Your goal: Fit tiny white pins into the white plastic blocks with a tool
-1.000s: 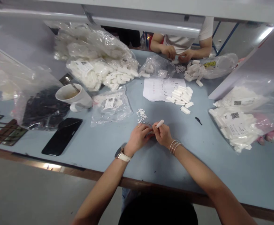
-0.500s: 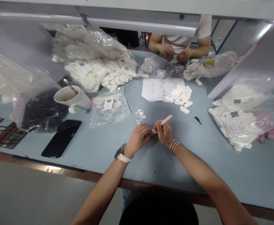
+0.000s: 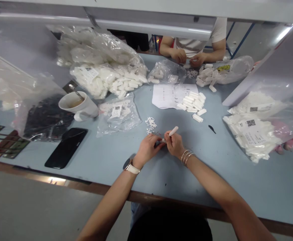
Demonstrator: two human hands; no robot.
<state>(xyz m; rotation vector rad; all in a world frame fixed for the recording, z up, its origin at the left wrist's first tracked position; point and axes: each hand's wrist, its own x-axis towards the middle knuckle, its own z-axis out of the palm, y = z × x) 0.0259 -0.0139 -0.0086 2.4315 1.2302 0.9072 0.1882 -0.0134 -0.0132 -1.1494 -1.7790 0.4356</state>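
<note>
My left hand [image 3: 147, 149] is closed, with its fingertips pinching a small white plastic piece [image 3: 163, 141] low over the blue table. Most of that piece is hidden by the fingers. My right hand [image 3: 176, 145] grips a white pen-like tool [image 3: 174, 131], its rear end sticking up past the knuckles and its tip at the piece. What kind of tip it has is too small to make out. Tiny white parts [image 3: 151, 124] lie scattered just beyond my left fingers. Farther back to the right is a pile of white plastic blocks [image 3: 192, 101].
On the left are a black phone [image 3: 66, 148], a white mug [image 3: 80, 108] with a spoon, and bags of white parts [image 3: 96, 82]. More filled bags [image 3: 255, 130] stand at the right. A printed sheet [image 3: 165, 95] lies ahead. Across the table, another person's hands [image 3: 198, 60] handle small parts.
The tool's rear end has swung left and lower in my right hand, now standing more upright. My left hand keeps its place.
</note>
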